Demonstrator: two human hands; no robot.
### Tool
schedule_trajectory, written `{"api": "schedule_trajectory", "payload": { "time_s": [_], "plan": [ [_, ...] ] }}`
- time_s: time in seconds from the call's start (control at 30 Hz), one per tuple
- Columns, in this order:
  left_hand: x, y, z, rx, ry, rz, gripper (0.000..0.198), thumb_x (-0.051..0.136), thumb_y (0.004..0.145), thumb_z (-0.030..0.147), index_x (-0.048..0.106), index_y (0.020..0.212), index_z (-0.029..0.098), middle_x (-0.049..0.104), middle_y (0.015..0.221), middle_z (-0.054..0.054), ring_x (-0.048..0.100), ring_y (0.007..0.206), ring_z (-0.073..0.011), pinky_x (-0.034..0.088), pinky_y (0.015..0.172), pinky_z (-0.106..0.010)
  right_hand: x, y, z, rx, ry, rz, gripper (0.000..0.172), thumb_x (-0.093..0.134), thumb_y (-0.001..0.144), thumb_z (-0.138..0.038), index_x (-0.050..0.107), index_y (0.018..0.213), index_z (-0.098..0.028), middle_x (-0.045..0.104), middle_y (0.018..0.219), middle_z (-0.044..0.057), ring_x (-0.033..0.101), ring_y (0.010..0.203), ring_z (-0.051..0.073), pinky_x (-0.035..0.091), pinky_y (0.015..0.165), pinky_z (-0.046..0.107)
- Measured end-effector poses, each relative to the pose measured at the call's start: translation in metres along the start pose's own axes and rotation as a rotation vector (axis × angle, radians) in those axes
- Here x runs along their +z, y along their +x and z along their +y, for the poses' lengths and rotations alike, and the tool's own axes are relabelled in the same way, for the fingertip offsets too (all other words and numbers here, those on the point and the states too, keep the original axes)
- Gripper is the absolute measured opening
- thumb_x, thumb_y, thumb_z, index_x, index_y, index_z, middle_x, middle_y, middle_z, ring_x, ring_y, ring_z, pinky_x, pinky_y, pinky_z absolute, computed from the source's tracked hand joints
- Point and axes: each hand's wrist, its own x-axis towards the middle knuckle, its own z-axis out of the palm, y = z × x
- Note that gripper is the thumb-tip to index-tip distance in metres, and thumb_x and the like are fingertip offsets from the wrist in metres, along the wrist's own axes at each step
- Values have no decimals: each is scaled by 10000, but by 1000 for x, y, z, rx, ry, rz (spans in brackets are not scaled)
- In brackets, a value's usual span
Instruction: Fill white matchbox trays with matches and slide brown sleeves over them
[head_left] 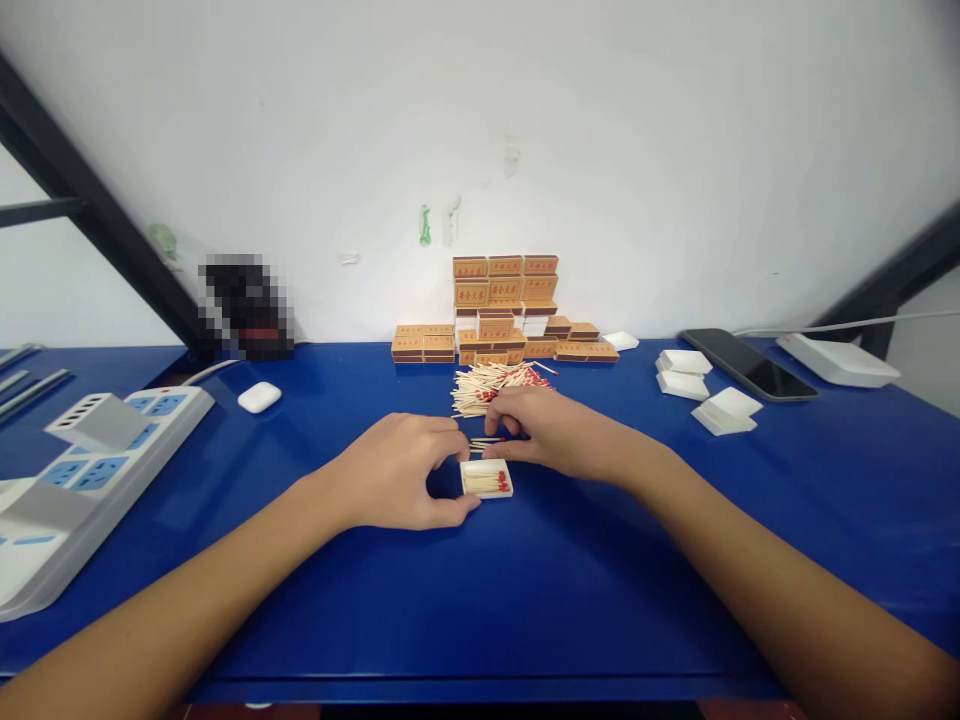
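Observation:
My left hand (409, 470) grips a small white matchbox tray (475, 467) by its left side, the thumb at the near edge and fingers at the far edge. Inside the tray lies a row of matches (486, 483), their red heads to the right. A few loose matches (484, 442) lie just behind the tray. Around their right end curves my right hand (551, 430), thumb and forefinger apart, the thumb close to the tray's far edge. Directly beyond its fingers is a heap of red-headed matches (487, 380). The right hand's other fingers are partly hidden.
Orange matchboxes (504, 292) stand stacked against the wall, with others (423, 343) to their left. White trays (726, 412) and a phone (750, 362) lie to the right. A power strip (112, 470) and a white earbud case (259, 397) sit to the left.

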Motion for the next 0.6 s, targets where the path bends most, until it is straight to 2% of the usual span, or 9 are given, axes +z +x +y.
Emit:
{"api": "schedule_trajectory", "payload": {
  "time_s": [0.13, 0.33, 0.5, 0.6],
  "plan": [
    [0, 1, 1, -4, 1, 0, 273, 713, 851, 453, 725, 921, 189, 645, 785, 7, 547, 627, -133, 399, 587, -302, -1, -2, -3, 54, 8, -52, 135, 635, 974, -279, 637, 871, -193, 651, 883, 33, 530, 753, 159, 368, 657, 284],
    [-2, 2, 2, -21, -1, -2, 285, 719, 853, 453, 729, 921, 176, 645, 788, -5, 541, 629, -135, 386, 593, -293, -4, -9, -7, 90, -39, -81, 193, 573, 1005, -332, 624, 881, -192, 691, 929, 73, 574, 786, 185, 396, 683, 301],
    [-1, 1, 1, -25, 7, -17, 284, 710, 863, 462, 727, 916, 184, 640, 781, 0, 539, 626, -135, 387, 591, -299, -3, -9, -10, 132, -66, -105, 99, 645, 884, -207, 599, 796, -205, 655, 813, 38, 514, 691, 163, 306, 595, 303],
    [1, 2, 0, -19, 10, -17, 275, 702, 869, 456, 733, 924, 188, 632, 763, 4, 538, 619, -137, 389, 588, -303, -3, -9, -11, 141, -73, -115, 99, 654, 848, -178, 586, 782, -207, 645, 796, 29, 489, 673, 157, 260, 571, 309]
  ]
}}
